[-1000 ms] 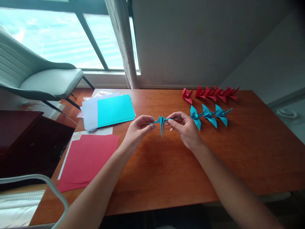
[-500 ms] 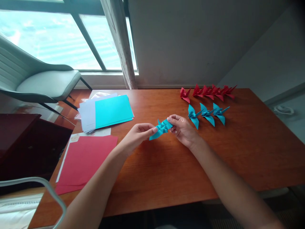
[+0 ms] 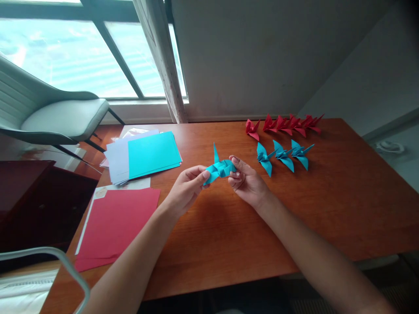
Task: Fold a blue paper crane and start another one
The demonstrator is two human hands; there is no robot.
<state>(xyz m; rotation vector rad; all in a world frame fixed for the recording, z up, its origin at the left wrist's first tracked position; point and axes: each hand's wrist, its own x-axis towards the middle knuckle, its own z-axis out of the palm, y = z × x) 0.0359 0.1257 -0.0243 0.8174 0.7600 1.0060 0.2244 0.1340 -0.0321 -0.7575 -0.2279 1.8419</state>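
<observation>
The blue paper crane (image 3: 223, 169) has turned in my grip since half a second ago; its slim point, then short and leaning, now stands tall on the far side, and its wings sit more level between my hands; my left hand (image 3: 187, 186) has thumb and fingers clamped on the left wing; my right hand (image 3: 249, 182) pinches the right wing, thumb on top, other fingers curled in below; the crane is held up over the middle of the wooden table (image 3: 229, 244); just beyond my right hand lie three blue cranes (image 3: 283, 155) in a row, with a row of red cranes (image 3: 283, 125) behind them; to my left are blue sheets (image 3: 153, 152) partly covering white sheets (image 3: 117, 162), and nearer me, red sheets (image 3: 119, 222).
</observation>
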